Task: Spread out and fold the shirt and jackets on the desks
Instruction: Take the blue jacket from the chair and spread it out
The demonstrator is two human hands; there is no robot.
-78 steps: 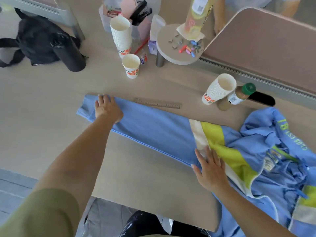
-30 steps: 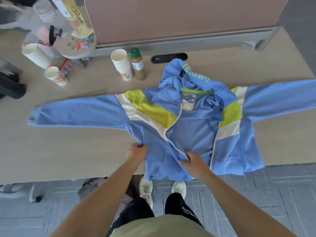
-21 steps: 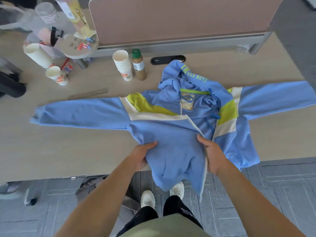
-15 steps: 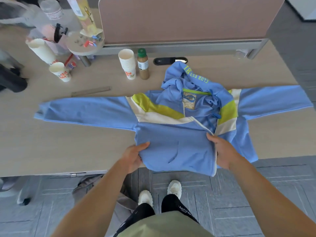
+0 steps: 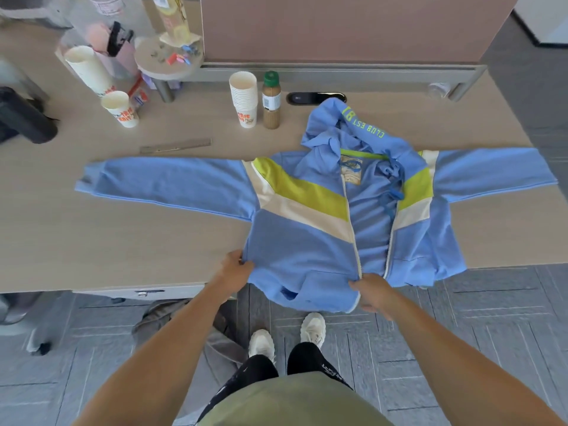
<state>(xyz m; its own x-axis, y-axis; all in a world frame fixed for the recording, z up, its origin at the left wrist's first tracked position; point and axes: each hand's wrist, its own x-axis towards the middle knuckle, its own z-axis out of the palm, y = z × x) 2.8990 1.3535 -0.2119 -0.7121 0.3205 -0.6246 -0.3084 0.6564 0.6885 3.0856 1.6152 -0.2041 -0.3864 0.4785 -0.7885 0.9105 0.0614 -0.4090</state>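
Observation:
A light blue hooded jacket (image 5: 307, 247) with lime and cream stripes lies face up on the wooden desk (image 5: 123, 241), both sleeves stretched out sideways and the hood bunched at the top. Its zip is open, and its hem hangs over the desk's front edge. My left hand (image 5: 235, 270) pinches the left front panel at its outer lower side. My right hand (image 5: 368, 292) grips the same panel's bottom corner by the zip edge.
Behind the jacket stand a stack of paper cups (image 5: 244, 98), a green-capped bottle (image 5: 271, 99) and a ruler (image 5: 175, 145). More cups (image 5: 120, 108), a small round stand (image 5: 169, 58) and a black bag (image 5: 21, 116) crowd the far left. A partition (image 5: 353, 26) backs the desk.
The view swung from the left sleeve to the jacket's middle. Both hands took hold of the left front panel, flipped it over and pulled it flat toward the desk's front edge.

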